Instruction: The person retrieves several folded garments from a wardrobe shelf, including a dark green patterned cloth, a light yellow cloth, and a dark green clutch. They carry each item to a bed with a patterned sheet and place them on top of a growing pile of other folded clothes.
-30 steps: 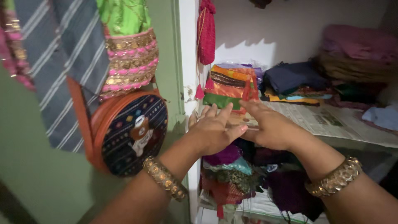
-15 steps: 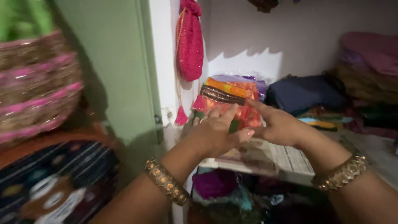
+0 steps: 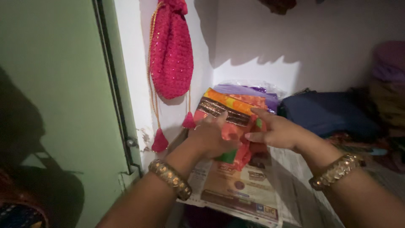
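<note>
Head view: both hands rest on a folded stack of orange, pink and green cloth (image 3: 236, 112) standing at the left end of a cupboard shelf. The left hand (image 3: 211, 136) lies against the stack's front left side, fingers curled onto the fabric; whether it grips or only presses cannot be told. The right hand (image 3: 274, 131) lies on the front right side, fingers extended and flat against the cloth, not clenched. Each wrist carries a gold bangle (image 3: 171, 179).

The stack sits on a sheet of newspaper (image 3: 236, 190) lining the shelf, the sheet's front edge overhanging the shelf lip. Behind the stack lies a purple bundle in clear plastic (image 3: 253, 89), touching it. To the right, near the stack, is a dark blue folded cloth (image 3: 329, 112). To the left, the white side wall (image 3: 130, 63) stands close, with a red crocheted drawstring pouch (image 3: 171, 50) hanging on it; its tassels (image 3: 160, 141) hang just beside the left hand. The green door (image 3: 55, 105) stands open further left. Open room lies toward the viewer, in front of the shelf.
</note>
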